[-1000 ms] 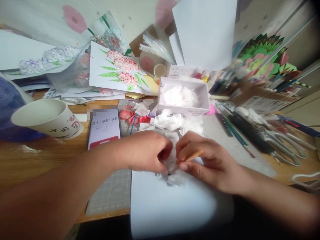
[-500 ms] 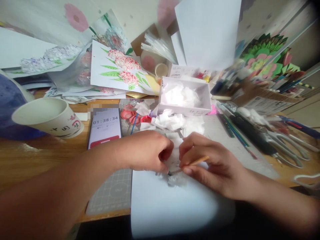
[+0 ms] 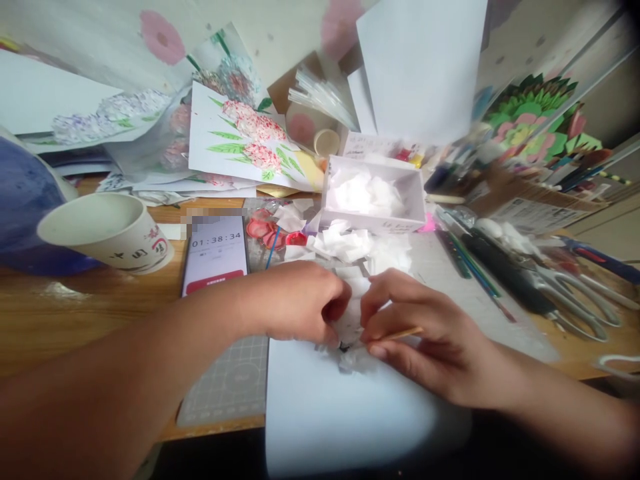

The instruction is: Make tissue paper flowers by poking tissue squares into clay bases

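Observation:
My right hand [image 3: 425,333] pinches a thin wooden stick [image 3: 404,333], its lower end down by the tissue. Curled in towards it is my left hand [image 3: 307,303], whose fingertips come down at the same spot; whatever they grip is hidden. Crumpled white tissue [image 3: 356,361], with a small dark spot near the left fingertips, lies beneath both hands on a white sheet of paper [image 3: 345,420]. Just beyond the hands are cut white tissue squares [image 3: 340,241], some in a loose heap.
A white box [image 3: 373,217] holds more tissue. Left are a paper cup [image 3: 107,233] and a phone [image 3: 216,257] showing a timer on the gridded mat [image 3: 225,380]. Scissors [image 3: 583,303] and brushes [image 3: 475,267] lie right. Flower pictures [image 3: 225,143] stand behind.
The stick in my right hand has tipped slightly flatter. Both hands stay at the tissue, and the whole view has shifted a little.

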A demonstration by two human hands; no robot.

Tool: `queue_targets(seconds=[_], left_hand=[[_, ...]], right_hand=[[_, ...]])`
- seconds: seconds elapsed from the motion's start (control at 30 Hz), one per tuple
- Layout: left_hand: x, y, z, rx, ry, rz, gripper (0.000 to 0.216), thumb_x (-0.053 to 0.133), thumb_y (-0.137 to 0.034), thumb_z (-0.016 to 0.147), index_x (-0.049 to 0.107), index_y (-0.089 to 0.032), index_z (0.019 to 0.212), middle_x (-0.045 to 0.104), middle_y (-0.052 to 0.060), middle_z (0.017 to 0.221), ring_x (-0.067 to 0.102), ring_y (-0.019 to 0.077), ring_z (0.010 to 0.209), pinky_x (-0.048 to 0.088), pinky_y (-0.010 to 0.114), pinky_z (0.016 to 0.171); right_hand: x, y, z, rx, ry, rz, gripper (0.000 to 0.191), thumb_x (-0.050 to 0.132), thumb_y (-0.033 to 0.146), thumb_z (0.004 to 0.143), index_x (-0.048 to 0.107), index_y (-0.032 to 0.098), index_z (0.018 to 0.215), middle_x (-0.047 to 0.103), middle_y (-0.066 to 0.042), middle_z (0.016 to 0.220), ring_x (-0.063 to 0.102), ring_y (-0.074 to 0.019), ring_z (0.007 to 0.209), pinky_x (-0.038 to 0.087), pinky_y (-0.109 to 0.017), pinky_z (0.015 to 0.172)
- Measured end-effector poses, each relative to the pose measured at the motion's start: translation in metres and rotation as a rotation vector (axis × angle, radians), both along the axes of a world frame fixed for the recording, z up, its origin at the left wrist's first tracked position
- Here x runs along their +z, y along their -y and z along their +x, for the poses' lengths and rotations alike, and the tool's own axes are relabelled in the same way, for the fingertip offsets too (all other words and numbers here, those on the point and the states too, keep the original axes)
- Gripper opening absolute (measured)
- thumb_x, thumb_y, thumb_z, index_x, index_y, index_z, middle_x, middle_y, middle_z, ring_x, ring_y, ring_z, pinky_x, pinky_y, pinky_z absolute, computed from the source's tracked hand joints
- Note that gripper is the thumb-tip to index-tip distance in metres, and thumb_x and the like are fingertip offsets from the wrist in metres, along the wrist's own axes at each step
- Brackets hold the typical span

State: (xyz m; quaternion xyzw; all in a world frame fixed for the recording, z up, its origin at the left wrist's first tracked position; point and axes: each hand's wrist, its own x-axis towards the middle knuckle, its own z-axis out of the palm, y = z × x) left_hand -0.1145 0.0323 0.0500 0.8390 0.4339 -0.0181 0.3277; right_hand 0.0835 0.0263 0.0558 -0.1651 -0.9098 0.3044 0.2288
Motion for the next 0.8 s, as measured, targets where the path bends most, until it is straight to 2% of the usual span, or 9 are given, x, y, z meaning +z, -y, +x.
queue_targets(seconds=[0.27,0.53,0.7,0.8], left_hand=[[-0.0012,0.0003,-0.0002,0.007,-0.003,0.028,0.014,0.064,-0.031,0.062,0.057,-0.022,0.068,0.054,-0.004,0.061,0.049,0.0121,0.054,0.032,0.022,0.046],[0.0011,0.0007,-0.0006,0.008,-0.009,0.004,0.014,0.065,-0.032,0.062,0.057,-0.022,0.067,0.055,-0.004,0.061,0.049,0.0124,0.054,0.032,0.022,0.046],[-0.0014,-0.0004,-0.0006,0.012,-0.005,0.015,0.018,0.066,-0.035,0.062,0.058,-0.022,0.071,0.056,-0.003,0.063,0.051,0.0133,0.057,0.034,0.023,0.047],[-0.0031,-0.0007,-0.0008,0.009,-0.001,0.014,0.018,0.066,-0.034,0.061,0.058,-0.022,0.072,0.057,-0.003,0.065,0.052,0.0134,0.058,0.034,0.022,0.048]], right_hand=[[-0.0036,-0.0025,0.0032,-0.043,0.017,0.069,0.007,0.057,0.013,0.082,0.060,0.018,0.084,0.059,-0.006,0.084,0.055,-0.0171,0.082,0.045,-0.034,0.078],[-0.0031,0.0001,-0.0003,0.014,0.018,0.021,0.007,0.056,0.013,0.082,0.061,0.017,0.085,0.060,-0.006,0.082,0.055,-0.0167,0.080,0.046,-0.033,0.076],[-0.0063,-0.0041,0.0038,-0.055,0.018,0.046,0.005,0.057,0.015,0.083,0.061,0.018,0.085,0.059,-0.006,0.084,0.056,-0.0172,0.082,0.045,-0.037,0.083],[-0.0055,-0.0051,0.0068,-0.092,-0.004,0.023,0.006,0.057,0.014,0.083,0.061,0.018,0.085,0.058,-0.006,0.084,0.055,-0.0167,0.082,0.046,-0.036,0.081]])
